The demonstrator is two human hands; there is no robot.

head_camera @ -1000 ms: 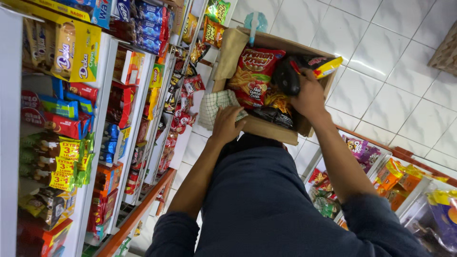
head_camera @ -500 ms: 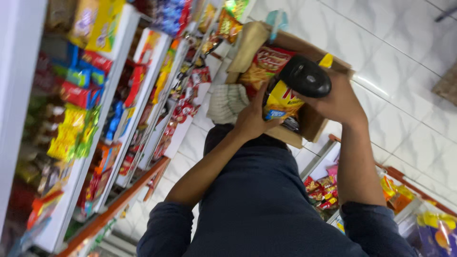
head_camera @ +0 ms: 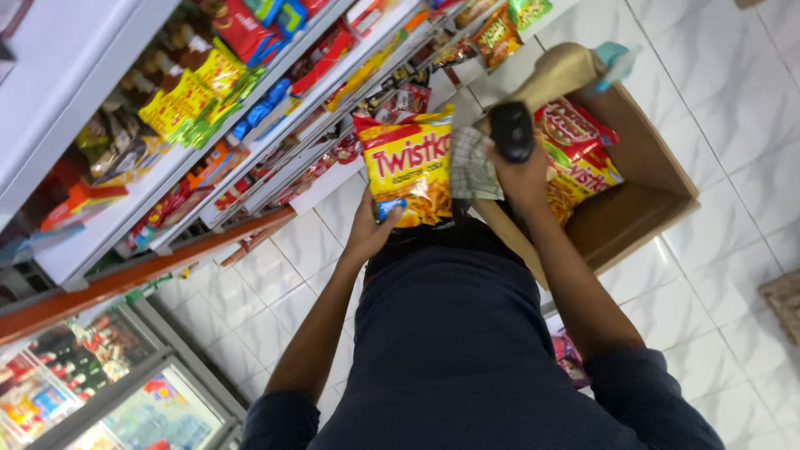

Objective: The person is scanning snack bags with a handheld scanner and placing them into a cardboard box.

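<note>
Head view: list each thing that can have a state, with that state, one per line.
left hand: closed on the yellow snack bag, lifted clear of the box
yellow snack bag: sealed, held upright
right hand: gripping the black scanner
black scanner: held above the box edge
cardboard box: open, flaps up, part filled with snack bags
checked cloth: hanging between the hands
store shelves: stocked

Packed shelves (head_camera: 250, 108) crowd left, box (head_camera: 642, 192) right (floor (head_camera: 275, 292) between)
</note>
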